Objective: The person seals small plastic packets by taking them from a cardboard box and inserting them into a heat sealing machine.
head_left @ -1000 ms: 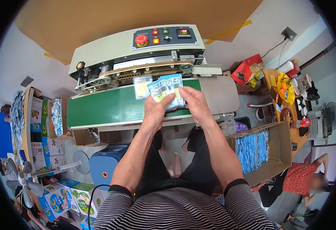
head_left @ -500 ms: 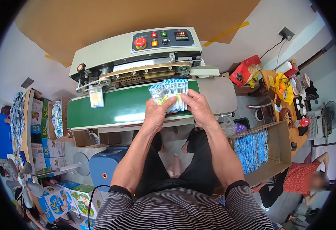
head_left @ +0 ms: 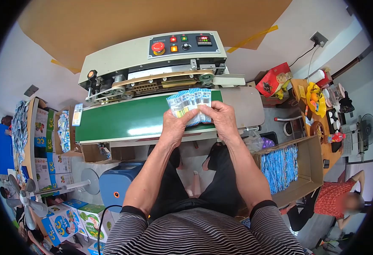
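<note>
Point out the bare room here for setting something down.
The green belt is bare between the packet at its left end and the left hand. The grey plate right of the belt looks bare too. Crowded: around the fanned packets and right hand, and the wooden table, far right.

A long, glossy green belt (head_left: 122, 117) spreads across the work area, light glaring off its near middle. A pale rim (head_left: 144, 138) runs along its near edge, and a flat greyish plate (head_left: 246, 106) adjoins its right end. One small blue-and-white packet (head_left: 77, 114) with an orange-yellow patch lies at the belt's left end.
</note>
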Demonstrator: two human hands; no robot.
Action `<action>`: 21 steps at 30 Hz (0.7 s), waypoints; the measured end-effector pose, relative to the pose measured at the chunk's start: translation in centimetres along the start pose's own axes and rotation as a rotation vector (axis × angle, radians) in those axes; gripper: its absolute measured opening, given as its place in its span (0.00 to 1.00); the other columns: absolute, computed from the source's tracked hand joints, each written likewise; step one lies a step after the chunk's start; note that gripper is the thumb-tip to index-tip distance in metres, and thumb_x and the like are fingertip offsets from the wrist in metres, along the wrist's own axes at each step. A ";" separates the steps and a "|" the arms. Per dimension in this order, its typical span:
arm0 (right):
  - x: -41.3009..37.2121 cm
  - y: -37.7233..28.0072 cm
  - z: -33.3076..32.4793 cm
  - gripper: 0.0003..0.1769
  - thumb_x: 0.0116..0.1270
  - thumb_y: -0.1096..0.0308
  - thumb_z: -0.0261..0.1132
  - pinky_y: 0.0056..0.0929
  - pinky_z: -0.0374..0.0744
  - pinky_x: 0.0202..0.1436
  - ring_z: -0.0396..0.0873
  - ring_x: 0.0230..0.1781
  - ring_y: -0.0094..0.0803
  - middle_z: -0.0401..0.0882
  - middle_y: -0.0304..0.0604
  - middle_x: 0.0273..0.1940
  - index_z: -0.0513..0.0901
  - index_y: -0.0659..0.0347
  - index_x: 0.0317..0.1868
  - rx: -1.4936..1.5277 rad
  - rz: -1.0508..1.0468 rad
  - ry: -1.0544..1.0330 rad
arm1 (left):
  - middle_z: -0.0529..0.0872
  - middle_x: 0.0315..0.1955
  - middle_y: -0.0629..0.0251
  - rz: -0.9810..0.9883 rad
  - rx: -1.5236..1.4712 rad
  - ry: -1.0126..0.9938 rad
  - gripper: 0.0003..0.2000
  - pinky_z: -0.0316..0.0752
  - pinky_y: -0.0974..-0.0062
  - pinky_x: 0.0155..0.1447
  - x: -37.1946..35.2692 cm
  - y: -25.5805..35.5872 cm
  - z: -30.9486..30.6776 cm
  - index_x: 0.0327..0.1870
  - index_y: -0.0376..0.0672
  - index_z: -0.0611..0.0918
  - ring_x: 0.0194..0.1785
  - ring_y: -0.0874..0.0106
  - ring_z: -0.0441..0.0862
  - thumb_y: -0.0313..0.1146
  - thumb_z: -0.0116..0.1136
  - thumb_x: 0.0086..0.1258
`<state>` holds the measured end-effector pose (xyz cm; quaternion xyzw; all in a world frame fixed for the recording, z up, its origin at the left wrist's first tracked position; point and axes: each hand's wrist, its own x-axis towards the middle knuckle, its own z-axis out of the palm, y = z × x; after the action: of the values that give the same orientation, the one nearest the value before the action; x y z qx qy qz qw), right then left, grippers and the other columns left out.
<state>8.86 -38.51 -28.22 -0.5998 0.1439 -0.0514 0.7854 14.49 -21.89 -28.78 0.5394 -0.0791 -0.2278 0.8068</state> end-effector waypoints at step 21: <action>2.8 -2.0 -3.5 0.18 0.80 0.64 0.62 0.28 0.91 0.41 0.89 0.47 0.32 0.88 0.45 0.50 0.81 0.68 0.61 -0.010 0.047 0.216 | 0.90 0.49 0.59 -0.080 -0.094 0.178 0.15 0.90 0.75 0.42 0.4 1.2 -1.0 0.58 0.36 0.83 0.46 0.72 0.90 0.29 0.69 0.73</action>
<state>10.72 -43.03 -27.56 -0.5914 0.2419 -0.0966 0.7632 15.50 -20.87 -28.18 0.5218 0.0252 -0.2148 0.8252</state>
